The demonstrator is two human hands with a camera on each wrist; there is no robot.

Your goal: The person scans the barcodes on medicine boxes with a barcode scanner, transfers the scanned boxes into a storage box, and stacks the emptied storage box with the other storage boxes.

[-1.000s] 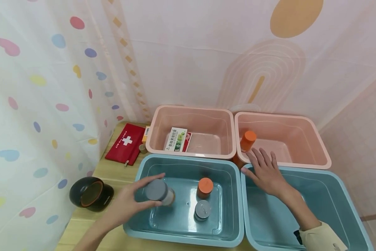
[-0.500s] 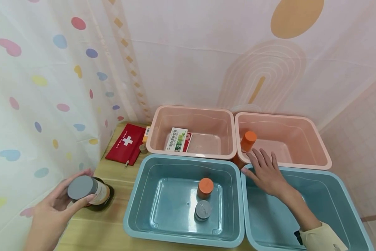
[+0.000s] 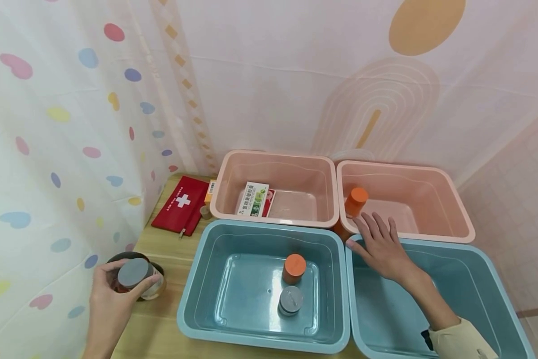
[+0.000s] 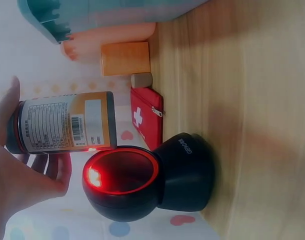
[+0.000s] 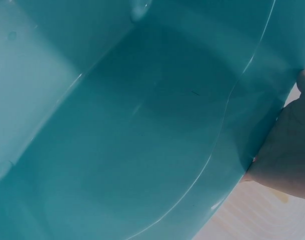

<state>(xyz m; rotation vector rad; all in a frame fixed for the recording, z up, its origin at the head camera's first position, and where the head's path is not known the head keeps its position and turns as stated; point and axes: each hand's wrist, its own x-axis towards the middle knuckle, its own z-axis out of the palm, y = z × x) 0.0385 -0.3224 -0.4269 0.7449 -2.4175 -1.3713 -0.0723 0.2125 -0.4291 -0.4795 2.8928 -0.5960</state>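
Observation:
My left hand (image 3: 109, 304) grips a grey-lidded bottle (image 3: 136, 273) at the table's left side, over the black barcode scanner (image 4: 185, 175). In the left wrist view the bottle's orange-and-white label with its printed barcode shows, and its base is right by the scanner's round window, which glows red. Thumb and fingers hold it around the lid end. My right hand (image 3: 383, 252) has its fingers spread and rests at the rims where the right blue bin (image 3: 435, 244) meets the right pink bin (image 3: 462, 209). An orange-capped bottle (image 3: 356, 202) stands by its fingertips.
The left blue bin (image 3: 206, 319) holds an orange-capped bottle (image 3: 294, 267) and a grey-capped bottle (image 3: 290, 300). Medicine boxes (image 3: 253, 199) lie in the left pink bin (image 3: 314, 219). A red first aid pouch (image 3: 179, 207) lies behind the scanner, near a small yellow-orange box (image 3: 209, 192).
My left hand has carried the grey-lidded bottle leftward, out of the left blue bin to the scanner, then shifted slightly right and lower there. The right hand has stayed in place.

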